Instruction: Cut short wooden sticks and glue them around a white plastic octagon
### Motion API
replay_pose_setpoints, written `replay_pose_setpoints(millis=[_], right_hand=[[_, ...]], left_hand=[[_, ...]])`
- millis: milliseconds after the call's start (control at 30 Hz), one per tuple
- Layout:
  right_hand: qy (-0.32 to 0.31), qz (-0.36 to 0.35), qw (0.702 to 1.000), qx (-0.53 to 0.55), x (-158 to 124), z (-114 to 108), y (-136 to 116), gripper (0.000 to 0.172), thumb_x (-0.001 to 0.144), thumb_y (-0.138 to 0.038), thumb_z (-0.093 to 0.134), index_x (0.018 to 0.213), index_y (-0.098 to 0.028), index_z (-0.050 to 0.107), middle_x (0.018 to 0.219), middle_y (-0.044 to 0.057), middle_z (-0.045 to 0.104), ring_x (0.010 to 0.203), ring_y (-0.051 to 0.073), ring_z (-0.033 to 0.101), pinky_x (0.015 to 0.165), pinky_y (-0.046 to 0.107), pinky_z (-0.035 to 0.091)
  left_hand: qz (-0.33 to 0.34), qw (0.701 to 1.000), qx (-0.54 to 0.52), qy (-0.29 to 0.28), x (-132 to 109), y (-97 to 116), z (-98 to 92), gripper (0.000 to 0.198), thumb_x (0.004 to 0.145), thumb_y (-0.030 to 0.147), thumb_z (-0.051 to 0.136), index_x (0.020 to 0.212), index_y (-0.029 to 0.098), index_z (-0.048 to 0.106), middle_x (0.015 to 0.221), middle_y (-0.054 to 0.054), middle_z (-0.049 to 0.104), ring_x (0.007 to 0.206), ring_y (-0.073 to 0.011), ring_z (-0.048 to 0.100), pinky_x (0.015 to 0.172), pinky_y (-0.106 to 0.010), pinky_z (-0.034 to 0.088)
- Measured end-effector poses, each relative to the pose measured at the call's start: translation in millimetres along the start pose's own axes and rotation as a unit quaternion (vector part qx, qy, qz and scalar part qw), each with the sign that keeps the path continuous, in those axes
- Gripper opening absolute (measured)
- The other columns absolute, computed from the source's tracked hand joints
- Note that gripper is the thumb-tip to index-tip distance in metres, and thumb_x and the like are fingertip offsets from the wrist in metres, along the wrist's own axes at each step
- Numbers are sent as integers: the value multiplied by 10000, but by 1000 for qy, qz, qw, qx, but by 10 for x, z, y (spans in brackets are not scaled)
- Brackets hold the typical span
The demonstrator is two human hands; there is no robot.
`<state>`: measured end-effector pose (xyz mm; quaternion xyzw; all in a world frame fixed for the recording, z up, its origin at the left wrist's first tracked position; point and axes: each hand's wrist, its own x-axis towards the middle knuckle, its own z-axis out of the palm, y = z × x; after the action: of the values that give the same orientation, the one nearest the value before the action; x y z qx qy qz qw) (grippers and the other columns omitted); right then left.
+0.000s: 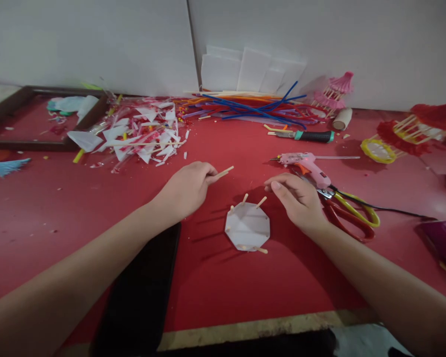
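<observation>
A white octagonal piece [248, 225] lies on the red table, with several short wooden sticks standing up around its edge. To its upper left, my left hand [189, 191] is closed on a couple of thin wooden sticks [223, 174]. My right hand [296, 198] hovers at the upper right of the octagon, fingers curled and thumb near the index finger; whether anything tiny sits at its fingertips cannot be made out. Just beyond that hand lies a pink glue gun [307, 166] with a clear glue stick in its back.
Red-and-yellow-handled pliers [347, 214] lie beside my right forearm. A black slab [139, 292] rests under my left forearm. Farther back are a cutter [315, 136], pipe cleaners [252, 108], white scraps [148, 131], a dark frame [29, 146] and a red stick model [412, 131].
</observation>
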<state>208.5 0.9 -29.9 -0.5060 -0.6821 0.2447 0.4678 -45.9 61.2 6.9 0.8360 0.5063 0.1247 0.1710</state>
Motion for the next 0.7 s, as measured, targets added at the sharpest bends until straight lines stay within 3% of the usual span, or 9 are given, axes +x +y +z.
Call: replay_pose_setpoints(millis=[100, 200, 367, 533, 700], right_hand=[[4, 32, 999, 27, 16, 14, 8, 197, 927, -401, 631, 966, -234, 728, 909, 42, 768, 833, 174, 730, 720, 300, 597], [-26, 36, 997, 69, 26, 26, -16, 213, 900, -410, 676, 1023, -251, 748, 943, 37, 773, 835, 161, 735, 718, 280, 605], [-68, 23, 991, 115, 38, 39, -58, 177, 883, -378, 705, 987, -253, 776, 880, 26, 759, 787, 136, 721, 706, 255, 595], [-68, 58, 979, 185, 40, 52, -92, 146, 785, -330, 801, 914, -262, 792, 903, 29, 762, 791, 145, 710, 693, 266, 585], [-76, 68, 978, 183, 9, 89, -162, 71, 786, -253, 783, 857, -256, 794, 810, 14, 737, 714, 134, 682, 642, 266, 561]], left_hand=[[-22, 988, -153, 21, -10, 146, 0, 181, 943, 305, 516, 935, 176, 643, 862, -39, 706, 777, -192, 642, 744, -310, 507], [16, 971, -239, 14, -52, 232, 88, 173, 939, 307, 533, 929, 178, 647, 854, -20, 706, 764, -162, 634, 731, -275, 505], [93, 957, -274, -5, -114, 284, 241, 117, 930, 235, 553, 889, 177, 646, 829, -14, 694, 741, -139, 643, 691, -248, 493], [130, 957, -260, 17, -142, 306, 242, 100, 925, 225, 590, 880, 180, 666, 833, -12, 692, 769, -131, 644, 702, -236, 479], [154, 950, -272, 11, -157, 305, 241, 113, 926, 256, 611, 872, 179, 673, 844, -15, 697, 770, -126, 645, 705, -229, 482]])
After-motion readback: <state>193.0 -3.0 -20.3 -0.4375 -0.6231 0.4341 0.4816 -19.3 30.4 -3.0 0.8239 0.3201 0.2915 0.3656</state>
